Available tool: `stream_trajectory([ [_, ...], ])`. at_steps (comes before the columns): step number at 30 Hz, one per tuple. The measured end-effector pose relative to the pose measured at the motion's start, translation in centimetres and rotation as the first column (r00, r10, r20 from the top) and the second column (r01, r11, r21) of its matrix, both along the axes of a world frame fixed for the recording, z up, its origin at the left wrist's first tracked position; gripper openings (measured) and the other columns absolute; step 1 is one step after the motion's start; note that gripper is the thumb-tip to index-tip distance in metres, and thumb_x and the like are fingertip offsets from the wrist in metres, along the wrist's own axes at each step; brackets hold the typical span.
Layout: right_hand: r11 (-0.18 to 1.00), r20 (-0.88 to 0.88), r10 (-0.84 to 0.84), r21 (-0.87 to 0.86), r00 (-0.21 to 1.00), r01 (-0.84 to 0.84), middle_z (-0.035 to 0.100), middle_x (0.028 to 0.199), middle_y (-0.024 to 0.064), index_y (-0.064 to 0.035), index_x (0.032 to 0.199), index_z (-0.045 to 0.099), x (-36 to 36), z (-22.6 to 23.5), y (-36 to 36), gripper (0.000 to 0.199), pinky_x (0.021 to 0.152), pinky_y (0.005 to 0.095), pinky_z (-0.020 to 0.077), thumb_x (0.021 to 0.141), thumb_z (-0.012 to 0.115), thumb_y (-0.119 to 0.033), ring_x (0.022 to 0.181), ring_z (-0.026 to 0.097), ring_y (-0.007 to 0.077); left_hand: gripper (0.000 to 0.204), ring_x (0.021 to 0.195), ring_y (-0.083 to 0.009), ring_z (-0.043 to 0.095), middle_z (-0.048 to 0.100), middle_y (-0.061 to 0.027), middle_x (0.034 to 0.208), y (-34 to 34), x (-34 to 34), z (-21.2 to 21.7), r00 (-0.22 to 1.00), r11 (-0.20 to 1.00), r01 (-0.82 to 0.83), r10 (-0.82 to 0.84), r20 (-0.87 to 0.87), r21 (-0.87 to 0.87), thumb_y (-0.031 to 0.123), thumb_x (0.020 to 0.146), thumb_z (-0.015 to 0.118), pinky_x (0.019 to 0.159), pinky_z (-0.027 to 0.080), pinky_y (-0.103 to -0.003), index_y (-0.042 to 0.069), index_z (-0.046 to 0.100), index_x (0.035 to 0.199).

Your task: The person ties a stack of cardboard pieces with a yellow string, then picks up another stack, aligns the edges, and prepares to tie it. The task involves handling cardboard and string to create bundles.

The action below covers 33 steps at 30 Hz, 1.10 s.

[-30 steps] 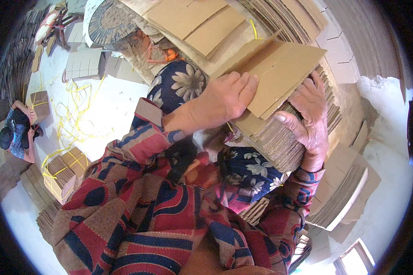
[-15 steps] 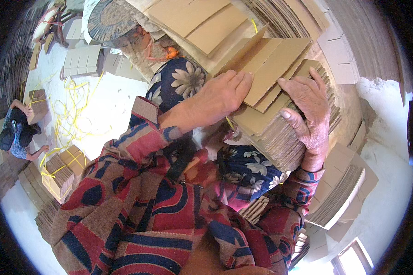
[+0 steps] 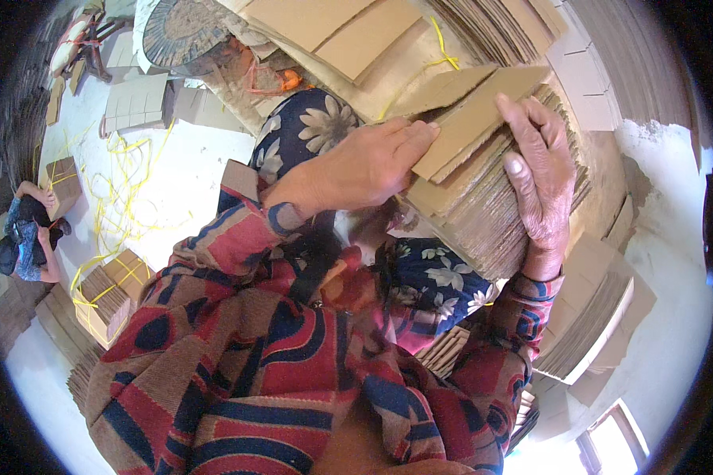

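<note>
A thick stack of brown cardboard sheets (image 3: 475, 229) rests by my lap, its layered edges facing me. On top lies a creased cardboard sheet (image 3: 483, 119), partly lifted off the stack, with one flap tilted up at its far left. My left hand (image 3: 364, 166) is closed, thumb and fingers pinching this sheet's near left corner. Against the right side of the stack, my right hand (image 3: 540, 174) has its thumb and fingers apart, the fingertips near the sheet's right edge. My palm hides part of the stack's side.
More cardboard stacks stand beyond (image 3: 333, 32) and to the right (image 3: 590, 317). Loose yellow strapping (image 3: 127, 186) litters the floor at left, near strapped bundles (image 3: 103, 301). Another person (image 3: 30, 233) handles a bundle at far left. A round basket-like object (image 3: 184, 36) sits at the back.
The raised flap of the top sheet has come down lower, and the sheet has shifted toward the far side. My right hand has slid slightly right, its fingers drawn off the sheet.
</note>
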State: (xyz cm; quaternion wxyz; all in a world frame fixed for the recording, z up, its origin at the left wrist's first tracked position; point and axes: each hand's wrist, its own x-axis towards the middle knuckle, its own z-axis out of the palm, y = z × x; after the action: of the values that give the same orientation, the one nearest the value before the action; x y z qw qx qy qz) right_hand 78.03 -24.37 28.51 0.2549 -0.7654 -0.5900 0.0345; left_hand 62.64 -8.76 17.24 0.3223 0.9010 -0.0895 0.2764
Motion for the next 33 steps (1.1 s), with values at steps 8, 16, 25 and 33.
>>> stream_trajectory([
  [8,0.998,0.059,-0.049,0.028,0.997,0.048,0.055,0.114,0.0168,-0.0023,0.113,0.063,-0.2,0.3,0.1,0.036,0.095,0.0377,0.0421,0.077,0.063,-0.006,0.105,0.054,0.0325,0.048,0.098,-0.0358,0.057,0.056,-0.023,0.103,0.6,-0.1,0.6,0.985,0.992,0.121,-0.116,-0.13,0.034,0.005,0.081,0.052,0.079,0.051,-0.038,-0.013,0.04,0.124],
  [16,0.999,0.158,0.016,-0.048,0.987,-0.009,0.058,0.114,0.0149,-0.0007,0.104,0.064,0.2,0.6,0.0,0.031,0.093,0.0393,0.0433,0.074,0.061,0.001,0.105,0.054,0.0326,0.057,0.108,-0.0378,0.057,0.055,-0.0273,0.121,0.8,-0.6,1.8,0.944,0.988,0.129,-0.098,-0.316,0.079,0.006,0.082,0.05,0.086,0.052,-0.04,-0.008,0.034,0.135],
  [25,0.984,0.323,0.17,-0.113,0.931,-0.14,0.046,0.139,0.0145,-0.0133,0.127,0.058,1.1,0.5,0.0,0.054,0.097,0.0419,0.0403,0.075,0.055,-0.001,0.111,0.054,0.033,0.056,0.073,-0.0402,0.063,0.061,-0.024,0.079,0.4,-0.7,-0.4,0.96,0.976,-0.043,-0.019,-0.28,-0.215,0.012,0.087,0.056,0.064,0.052,-0.045,-0.006,0.034,0.134],
  [33,0.993,0.219,0.1,-0.079,0.97,-0.085,0.058,0.123,0.0127,-0.0072,0.117,0.062,0.4,0.8,0.3,0.043,0.098,0.0436,0.039,0.082,0.062,-0.032,0.107,0.057,0.0306,0.036,0.067,-0.0388,0.056,0.055,-0.0205,0.078,2.0,-0.3,-2.1,0.886,0.888,-0.446,0.42,-0.198,-0.108,0.011,0.081,0.066,0.06,0.047,-0.043,-0.005,0.053,0.11],
])
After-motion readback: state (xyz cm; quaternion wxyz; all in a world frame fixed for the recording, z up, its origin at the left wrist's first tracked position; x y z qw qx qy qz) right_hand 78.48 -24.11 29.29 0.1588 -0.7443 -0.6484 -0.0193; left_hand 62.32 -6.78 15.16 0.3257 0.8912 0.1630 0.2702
